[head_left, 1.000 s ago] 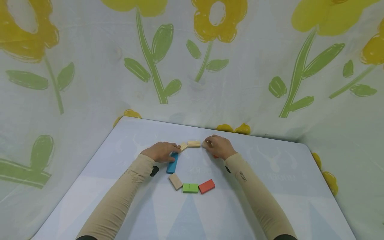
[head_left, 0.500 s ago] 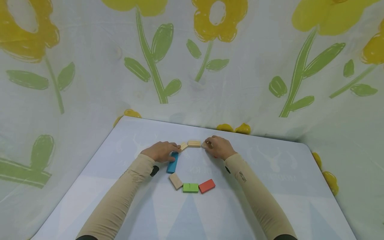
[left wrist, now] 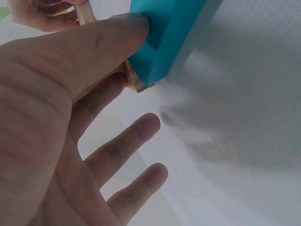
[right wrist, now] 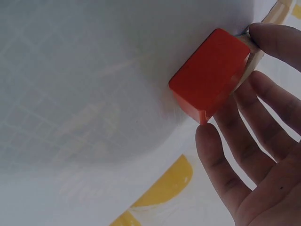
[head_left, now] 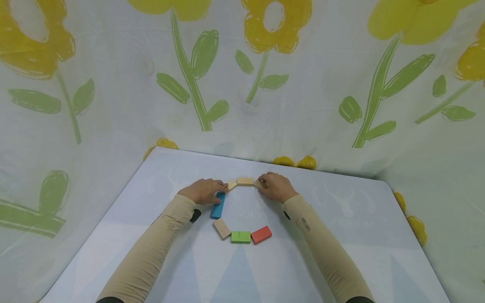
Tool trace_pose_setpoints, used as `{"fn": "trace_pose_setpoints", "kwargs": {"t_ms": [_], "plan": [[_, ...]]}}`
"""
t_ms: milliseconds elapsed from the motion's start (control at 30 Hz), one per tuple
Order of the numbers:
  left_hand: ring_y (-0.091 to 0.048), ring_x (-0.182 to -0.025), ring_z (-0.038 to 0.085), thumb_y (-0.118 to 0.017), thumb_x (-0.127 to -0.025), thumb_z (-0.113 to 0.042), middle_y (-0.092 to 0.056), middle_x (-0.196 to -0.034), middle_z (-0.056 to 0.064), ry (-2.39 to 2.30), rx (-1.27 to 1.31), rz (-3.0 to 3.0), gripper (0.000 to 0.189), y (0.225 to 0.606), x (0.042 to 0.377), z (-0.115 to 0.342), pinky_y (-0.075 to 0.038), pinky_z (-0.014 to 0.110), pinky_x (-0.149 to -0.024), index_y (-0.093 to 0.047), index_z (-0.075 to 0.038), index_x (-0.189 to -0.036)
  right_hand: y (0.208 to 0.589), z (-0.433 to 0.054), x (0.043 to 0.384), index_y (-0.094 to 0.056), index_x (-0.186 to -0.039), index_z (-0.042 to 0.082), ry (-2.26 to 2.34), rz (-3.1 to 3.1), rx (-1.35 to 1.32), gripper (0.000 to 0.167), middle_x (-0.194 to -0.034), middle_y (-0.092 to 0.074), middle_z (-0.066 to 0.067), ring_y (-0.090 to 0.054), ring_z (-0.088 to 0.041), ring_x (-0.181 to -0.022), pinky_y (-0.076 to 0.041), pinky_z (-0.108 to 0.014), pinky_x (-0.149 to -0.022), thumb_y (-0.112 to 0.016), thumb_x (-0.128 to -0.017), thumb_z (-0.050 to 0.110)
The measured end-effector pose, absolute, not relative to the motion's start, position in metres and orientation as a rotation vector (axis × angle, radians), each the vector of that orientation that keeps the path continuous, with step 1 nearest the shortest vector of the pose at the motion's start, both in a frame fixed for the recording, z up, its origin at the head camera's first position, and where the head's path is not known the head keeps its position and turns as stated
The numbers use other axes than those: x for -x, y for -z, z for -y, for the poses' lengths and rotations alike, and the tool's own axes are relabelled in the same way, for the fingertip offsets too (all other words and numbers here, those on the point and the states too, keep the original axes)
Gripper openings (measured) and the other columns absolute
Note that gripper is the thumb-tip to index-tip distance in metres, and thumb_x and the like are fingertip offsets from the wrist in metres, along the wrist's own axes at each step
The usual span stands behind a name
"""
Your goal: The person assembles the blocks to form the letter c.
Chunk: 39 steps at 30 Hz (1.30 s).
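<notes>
My left hand (head_left: 203, 192) lies at the ring's upper left. In the left wrist view its thumb presses the blue block (left wrist: 164, 37), and its index finger bears on a plain wooden block (left wrist: 134, 80) behind; the two blocks are squeezed between them. The other fingers are spread. My right hand (head_left: 278, 187) pinches another wooden block (head_left: 257, 184) between thumb and fingers at the upper right. Against that block sits a red block (right wrist: 211, 70), hidden under the hand in the head view, with the little finger at its corner. Between the hands lies a ridged wooden block (head_left: 245, 182).
Below, a beige block (head_left: 222, 228), a green block (head_left: 240, 237) and a second red block (head_left: 261, 235) form the ring's near curve. The white table (head_left: 341, 265) meets a flower-printed cloth (head_left: 303, 126) at its far edge.
The right hand's wooden block has shifted slightly left, toward the ridged block. The red block under that hand, partly visible earlier, is now covered in the head view. My left hand stays put.
</notes>
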<state>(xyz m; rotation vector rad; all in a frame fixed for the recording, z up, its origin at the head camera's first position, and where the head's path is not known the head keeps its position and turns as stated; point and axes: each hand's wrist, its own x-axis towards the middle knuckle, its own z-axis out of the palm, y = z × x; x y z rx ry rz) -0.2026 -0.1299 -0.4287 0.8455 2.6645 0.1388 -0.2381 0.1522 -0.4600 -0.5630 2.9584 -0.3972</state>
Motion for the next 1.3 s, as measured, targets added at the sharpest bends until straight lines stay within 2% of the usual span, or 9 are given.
{"fn": "trace_pose_setpoints", "kwargs": {"t_ms": [733, 967, 1133, 1300], "plan": [[-0.048, -0.138, 0.033, -0.071, -0.097, -0.027, -0.048, -0.154, 0.006, -0.124, -0.850, -2.660, 0.049, 0.426, 0.202, 0.130, -0.041, 0.052, -0.112, -0.059, -0.018, -0.144, 0.464, -0.150, 0.238, -0.071, -0.124, 0.014, 0.390, -2.968, 0.548, 0.034, -0.114, -0.068, -0.001, -0.062, -0.017, -0.099, -0.054, -0.040, -0.094, -0.072, -0.095, 0.032], [-0.052, -0.134, 0.034, -0.073, -0.096, -0.024, -0.051, -0.151, 0.007, -0.137, -0.891, -2.665, 0.048, 0.424, 0.200, 0.130, -0.045, 0.052, -0.108, -0.061, -0.015, -0.141, 0.460, -0.153, 0.236, -0.069, -0.127, 0.013, 0.382, -2.969, 0.599, 0.037, -0.115, -0.069, -0.003, -0.064, -0.018, -0.100, -0.055, -0.040, -0.090, -0.071, -0.096, 0.033], [-0.051, -0.135, 0.034, -0.073, -0.096, -0.024, -0.050, -0.152, 0.007, -0.133, -0.878, -2.662, 0.048, 0.423, 0.200, 0.129, -0.044, 0.052, -0.109, -0.061, -0.016, -0.142, 0.448, -0.158, 0.233, -0.064, -0.135, 0.014, 0.451, -2.960, 0.546, 0.045, -0.119, -0.069, -0.005, -0.064, -0.021, -0.102, -0.055, -0.044, -0.090, -0.070, -0.096, 0.036], [-0.050, -0.135, 0.034, -0.073, -0.096, -0.025, -0.050, -0.152, 0.007, -0.129, -0.871, -2.663, 0.049, 0.423, 0.200, 0.129, -0.044, 0.051, -0.110, -0.060, -0.016, -0.143, 0.433, -0.168, 0.231, -0.064, -0.137, 0.014, 0.527, -2.990, 0.529, 0.048, -0.129, -0.066, -0.007, -0.064, -0.025, -0.112, -0.055, -0.046, -0.094, -0.073, -0.095, 0.036]]}}
